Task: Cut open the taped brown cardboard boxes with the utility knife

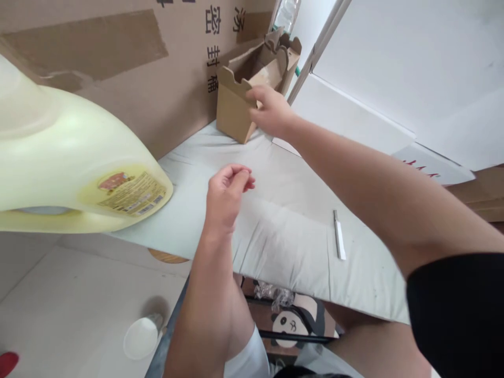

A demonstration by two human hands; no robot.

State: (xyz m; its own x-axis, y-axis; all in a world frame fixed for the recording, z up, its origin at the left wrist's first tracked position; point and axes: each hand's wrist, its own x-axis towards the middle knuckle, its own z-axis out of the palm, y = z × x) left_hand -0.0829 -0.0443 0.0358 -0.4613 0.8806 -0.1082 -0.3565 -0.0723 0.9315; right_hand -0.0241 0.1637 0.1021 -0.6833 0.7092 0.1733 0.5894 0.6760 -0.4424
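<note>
My left hand [228,194] hovers above the pale cloth of the table, its thumb and fingertips pinched together. Whatever may be between those fingertips is hidden or too small to name. Farther back, my right hand [272,111] is at the near right side of a small open-topped cardboard box [235,107]. Slightly blurred, its thumb and index finger are apart, with nothing visible between them. Whether it touches the box, I cannot tell. The box's inside is mostly hidden. On the cloth below my right forearm lies a slim white and grey tool [339,239], like a small knife.
A large yellow jug [79,142] stands at the left, against a big printed cardboard carton [185,73]. White boxes [394,68] flank the right side. A clear bottle [287,14] shows behind the small box. A white tub [140,338] is down on the floor.
</note>
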